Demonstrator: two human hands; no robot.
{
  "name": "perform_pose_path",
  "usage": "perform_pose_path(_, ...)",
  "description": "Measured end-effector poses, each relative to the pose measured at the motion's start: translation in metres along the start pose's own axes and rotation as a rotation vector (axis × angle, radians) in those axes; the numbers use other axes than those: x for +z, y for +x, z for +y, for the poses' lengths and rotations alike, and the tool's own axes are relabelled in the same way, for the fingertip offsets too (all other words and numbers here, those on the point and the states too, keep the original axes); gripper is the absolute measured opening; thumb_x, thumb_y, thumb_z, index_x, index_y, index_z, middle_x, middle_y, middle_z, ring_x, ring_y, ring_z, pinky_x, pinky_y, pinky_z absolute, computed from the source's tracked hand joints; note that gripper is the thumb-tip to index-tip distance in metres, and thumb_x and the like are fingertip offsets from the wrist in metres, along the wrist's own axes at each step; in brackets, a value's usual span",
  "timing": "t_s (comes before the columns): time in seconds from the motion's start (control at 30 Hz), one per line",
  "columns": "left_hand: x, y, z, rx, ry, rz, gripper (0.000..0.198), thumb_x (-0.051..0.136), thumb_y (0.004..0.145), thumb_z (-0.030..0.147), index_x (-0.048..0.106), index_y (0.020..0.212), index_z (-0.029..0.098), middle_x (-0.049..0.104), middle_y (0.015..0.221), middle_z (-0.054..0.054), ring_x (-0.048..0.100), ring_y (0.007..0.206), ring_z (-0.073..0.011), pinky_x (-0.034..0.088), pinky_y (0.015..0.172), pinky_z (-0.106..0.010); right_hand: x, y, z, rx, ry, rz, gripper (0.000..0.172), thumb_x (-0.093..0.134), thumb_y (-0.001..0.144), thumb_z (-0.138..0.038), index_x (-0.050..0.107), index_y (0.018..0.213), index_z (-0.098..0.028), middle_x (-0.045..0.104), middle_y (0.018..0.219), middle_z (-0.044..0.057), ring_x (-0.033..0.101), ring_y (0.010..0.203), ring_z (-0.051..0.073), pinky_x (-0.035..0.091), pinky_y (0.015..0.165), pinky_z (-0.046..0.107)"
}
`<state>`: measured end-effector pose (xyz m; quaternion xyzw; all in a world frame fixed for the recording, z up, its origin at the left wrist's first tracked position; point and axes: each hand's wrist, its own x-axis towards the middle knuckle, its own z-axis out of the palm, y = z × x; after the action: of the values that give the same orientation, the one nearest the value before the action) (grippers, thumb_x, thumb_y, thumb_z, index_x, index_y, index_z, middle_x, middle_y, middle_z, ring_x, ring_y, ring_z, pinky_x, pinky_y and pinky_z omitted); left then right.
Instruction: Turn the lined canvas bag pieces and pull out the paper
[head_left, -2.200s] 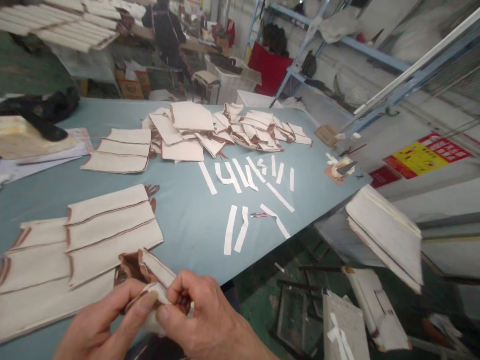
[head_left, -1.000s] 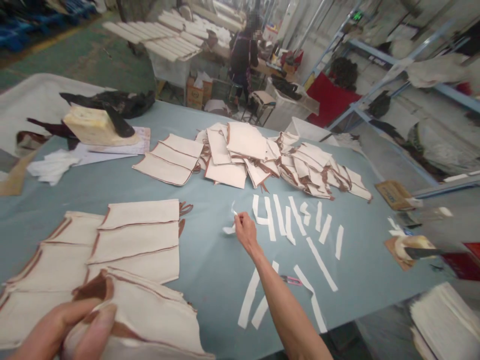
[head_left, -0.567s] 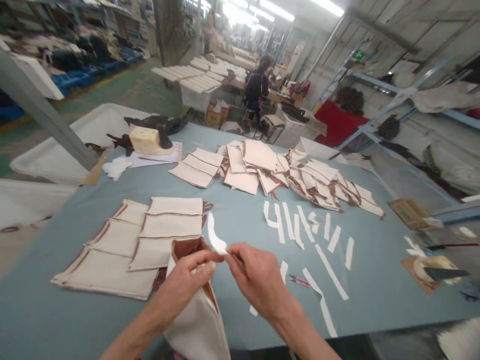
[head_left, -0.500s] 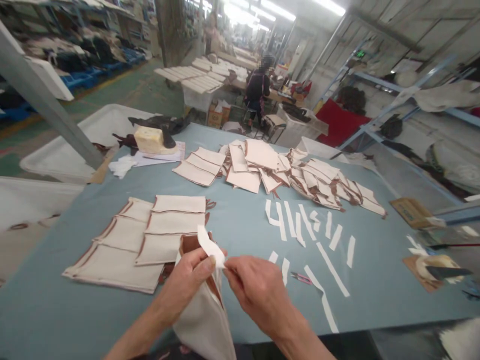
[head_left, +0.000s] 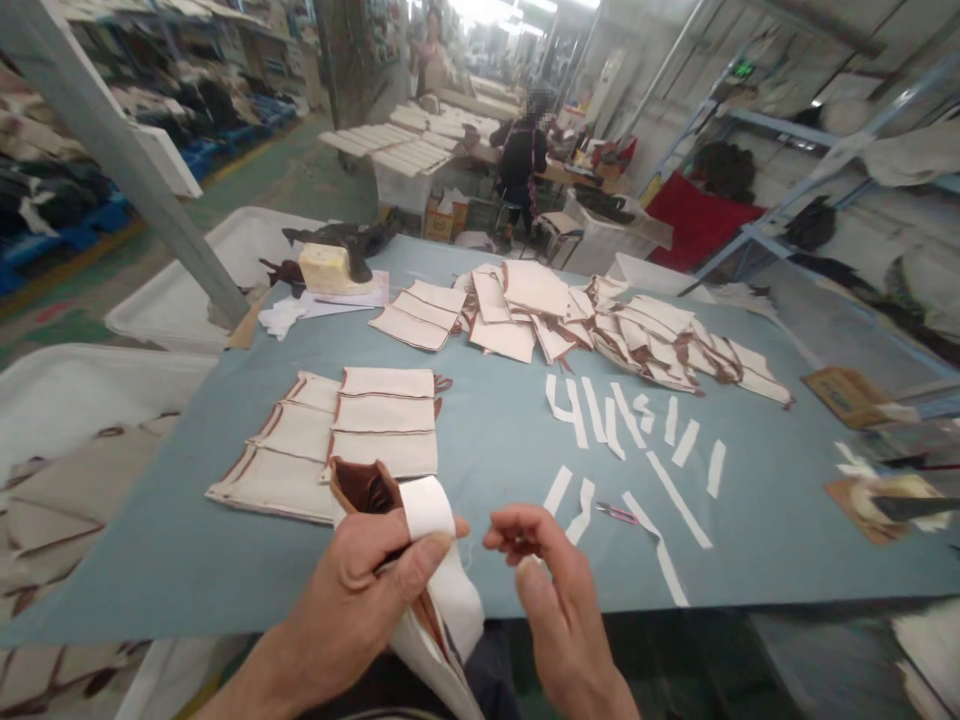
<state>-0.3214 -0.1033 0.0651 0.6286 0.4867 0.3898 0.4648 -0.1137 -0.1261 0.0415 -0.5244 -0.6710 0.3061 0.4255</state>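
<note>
My left hand (head_left: 360, 595) is closed around the upper edge of a cream fabric pouch (head_left: 411, 645) with brown lining. Its brown mouth (head_left: 367, 488) gapes toward the table. Under my left thumb, a wide white strip (head_left: 429, 508) is pinched against the pouch; one end hangs down over the side. Just to the right, my right hand (head_left: 559, 600) is apart from the pouch, fingers curled and thumb separated, with nothing visible in it. Pink-handled thread snips (head_left: 619, 513) lie beyond it, among loose white strips (head_left: 556, 490).
Flat cream pieces with brown edging (head_left: 384, 410) lie at the left, and a larger pile (head_left: 532, 300) stretches along the back. A yellow block (head_left: 324, 268) sits at the back left. White bins (head_left: 150, 365) flank the table (head_left: 495, 420). A person (head_left: 523, 160) sits farther off.
My right hand has let go of the white strip and moved right, opening. The strip now folds over the pouch edge under my left thumb. The view has shifted slightly.
</note>
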Motion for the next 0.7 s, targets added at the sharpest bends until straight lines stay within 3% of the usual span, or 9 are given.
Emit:
perform_pose_path(0.07,-0.002,-0.006,0.006,0.043,0.041,-0.021,0.035,0.059,0.099,0.041,0.088,0.091,0.025,0.08,0.071,-0.001,0.07,0.061,-0.02,0.053,0.06,-0.026,0.001,0.006,-0.011,0.023,0.111,-0.037,0.045,0.044,0.111,-0.058,0.072,0.114,-0.022,0.078,0.102,0.007,0.072,0.092,0.021,0.058,0.082,0.033)
perform_pose_path(0.2,-0.004,-0.013,0.012,0.101,0.046,-0.067,0.036,0.06,0.101,0.038,0.084,0.079,0.023,0.075,0.067,0.0,0.067,0.059,-0.0183,0.05,0.058,-0.025,0.016,0.017,-0.036,0.018,0.294,-0.16,0.026,0.062,0.102,-0.047,0.071,0.105,-0.023,0.077,0.105,0.005,0.072,0.101,0.022,0.057,0.094,0.034)
perform_pose_path(0.4,0.0,-0.02,0.01,0.182,0.043,-0.066,0.044,0.054,0.104,0.029,0.061,0.062,0.019,0.049,0.056,0.005,0.042,0.05,-0.0102,0.035,0.051,-0.022,0.036,0.016,-0.052,0.092,0.444,-0.069,0.009,0.063,0.097,-0.026,0.068,0.091,-0.022,0.072,0.089,0.001,0.067,0.085,0.017,0.054,0.083,0.028)
perform_pose_path(0.7,0.004,-0.035,0.002,0.154,0.057,-0.05,0.048,0.053,0.106,0.03,0.058,0.059,0.018,0.053,0.055,0.003,0.049,0.05,-0.0107,0.038,0.052,-0.022,0.041,0.012,-0.061,0.216,0.482,-0.095,0.018,0.064,0.096,-0.032,0.067,0.083,-0.02,0.07,0.08,0.0,0.063,0.076,0.015,0.05,0.075,0.027)
